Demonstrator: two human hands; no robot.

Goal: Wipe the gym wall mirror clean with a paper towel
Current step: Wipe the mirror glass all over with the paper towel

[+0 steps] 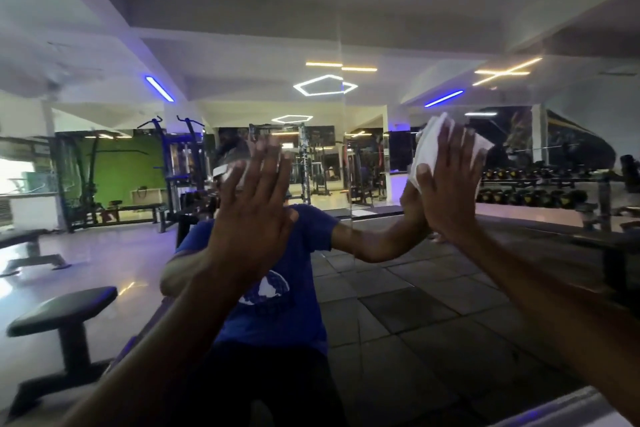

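Note:
The wall mirror [398,305] fills the view and reflects the gym and a person in a blue shirt. My right hand [450,191] is flat against the glass at the upper right, pressing a crumpled white paper towel [427,146] to it. The towel sticks out above and beside my fingers. My left hand [256,204] is raised in the middle, fingers spread, palm toward the mirror, holding nothing. Whether that palm touches the glass I cannot tell. A vertical seam between mirror panels runs just left of the towel.
All of the gym shows only as a reflection: a black bench [65,315] at lower left, cable machines and racks behind, a dumbbell rack [540,191] at right, tiled floor below. A pale ledge [561,409] sits at the bottom right corner.

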